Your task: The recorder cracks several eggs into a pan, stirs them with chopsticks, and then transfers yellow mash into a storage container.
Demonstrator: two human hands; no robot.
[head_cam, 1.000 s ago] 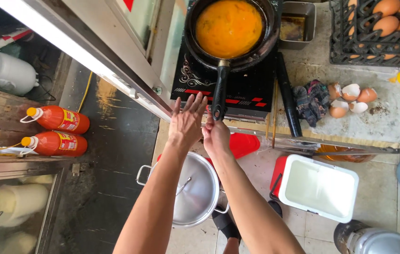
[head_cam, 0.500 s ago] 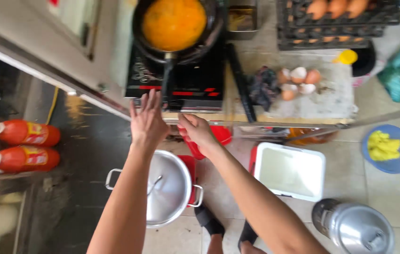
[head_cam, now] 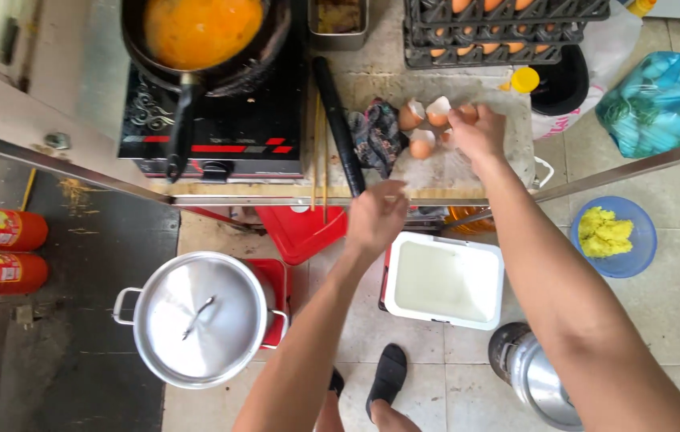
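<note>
Clearing step: right hand (head_cam: 480, 132) closes on broken eggshells (head_cam: 428, 124) on the counter's far right; left hand (head_cam: 376, 216) hangs loose, empty, near chopsticks (head_cam: 320, 152). Judged next: gather shells without crushing them.

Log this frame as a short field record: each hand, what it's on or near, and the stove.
right hand: on the broken eggshells on the counter
left hand: at the counter's front edge, near the chopsticks; holds nothing visible
pan: on the stove, full of beaten egg
egg trays: at the counter's far edge
floor: lidded pot, white box
</note>
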